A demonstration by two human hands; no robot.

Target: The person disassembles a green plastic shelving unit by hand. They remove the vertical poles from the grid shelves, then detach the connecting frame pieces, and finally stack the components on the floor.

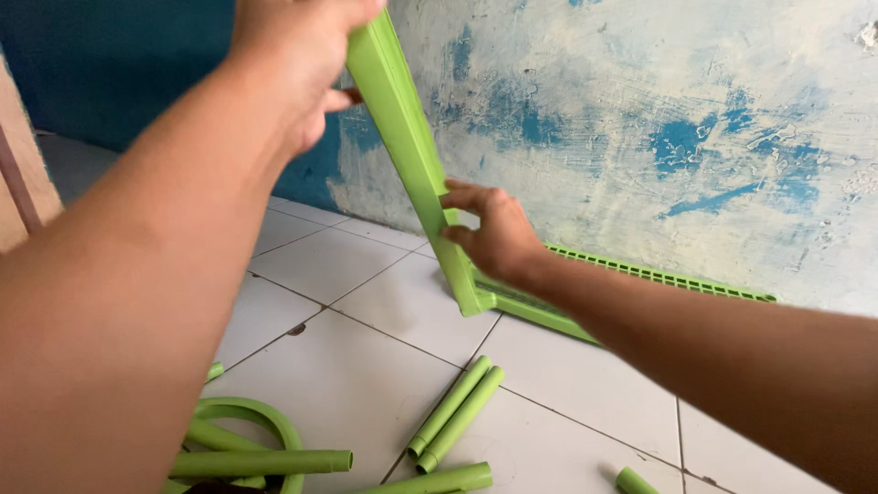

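My left hand (297, 64) grips the upper end of a flat green plastic panel (407, 146) that stands tilted on the tiled floor, close to the wall. My right hand (489, 233) holds the same panel lower down, its fingers wrapped over the panel's edge. Just below my right hand, the standing panel meets another green slatted panel (658, 279) that lies along the foot of the wall. The joint between them is partly hidden by my right hand.
Several loose green plastic tubes (455, 413) lie on the white tiled floor (366, 302) in front of me, along with a curved green piece (265, 416) at the lower left. A worn blue and white wall (640, 137) rises behind.
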